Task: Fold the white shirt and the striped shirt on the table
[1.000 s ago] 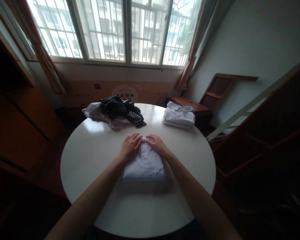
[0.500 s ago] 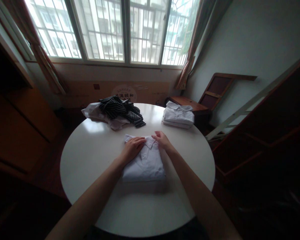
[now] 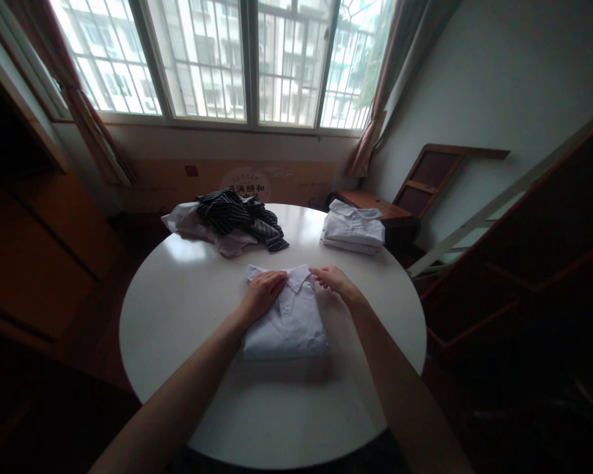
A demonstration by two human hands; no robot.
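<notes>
A folded white collared shirt (image 3: 289, 322) lies in the middle of the round white table (image 3: 188, 309). My left hand (image 3: 261, 293) rests flat on the shirt's left side, fingers near the collar. Just right of the collar is my right hand (image 3: 333, 280), fingers loosely apart, touching the shirt's right edge and holding nothing.
A heap of black striped and pale clothes (image 3: 230, 220) sits at the table's far left. A stack of folded white shirts (image 3: 353, 230) lies at the far right edge. Behind it stand a wooden side table (image 3: 375, 207), a wall and a slanted rail (image 3: 504, 197).
My right hand has slid off the collar to the shirt's right edge. My left hand moved slightly back from the collar and stays flat on the shirt.
</notes>
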